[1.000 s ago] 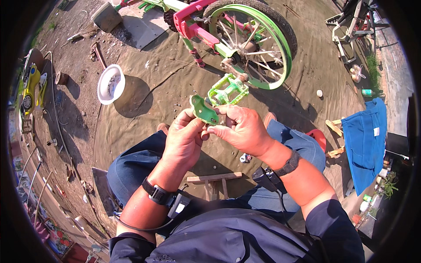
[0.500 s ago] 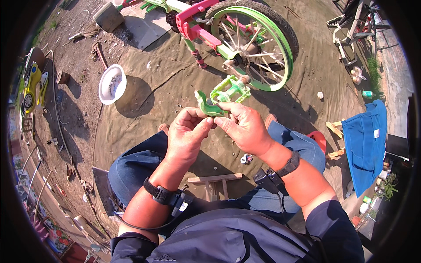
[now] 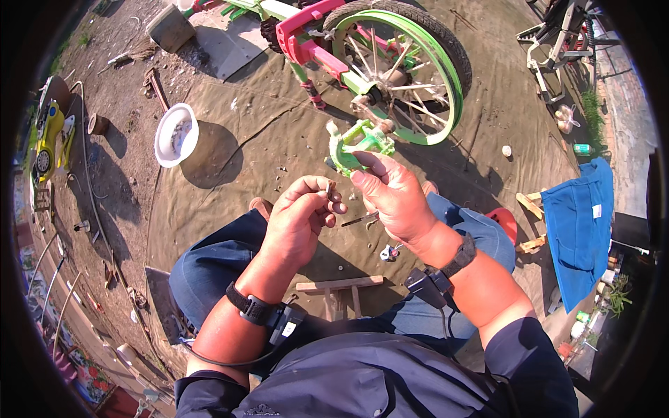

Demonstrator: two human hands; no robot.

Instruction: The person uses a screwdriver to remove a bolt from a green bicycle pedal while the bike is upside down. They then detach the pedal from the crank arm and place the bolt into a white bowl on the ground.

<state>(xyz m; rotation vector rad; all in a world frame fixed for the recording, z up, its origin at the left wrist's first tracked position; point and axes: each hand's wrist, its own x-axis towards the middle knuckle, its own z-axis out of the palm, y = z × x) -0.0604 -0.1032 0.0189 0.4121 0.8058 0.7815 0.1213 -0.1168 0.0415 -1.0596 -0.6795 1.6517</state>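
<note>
My right hand (image 3: 397, 195) is closed, thumb and forefinger pinching a curved green part (image 3: 340, 150) with a pale end. A thin dark rod (image 3: 359, 220) sticks out from under that hand's lower fingers. Just to the left, my left hand (image 3: 300, 216) is closed with a small dark piece (image 3: 331, 188) at its fingertips; its exact kind is too small to make out. Right behind the green part is a green bicycle pedal (image 3: 373, 139), partly overlapped by it. Beyond stands a bicycle wheel (image 3: 456, 97) with a green rim, in a pink and green frame (image 3: 293, 45).
A white bowl (image 3: 162, 143) stands at the left on a brown ground cloth (image 3: 216, 223). Between my knees is a small wooden stand (image 3: 338, 284), with a small metal part (image 3: 390, 253) nearby. To the right are a blue cloth seat (image 3: 578, 230) and another wheeled frame (image 3: 557, 56).
My hands have moved apart. The curved green part has tipped upright and stays in my right hand; my left hand has let go of it and shows a small dark piece.
</note>
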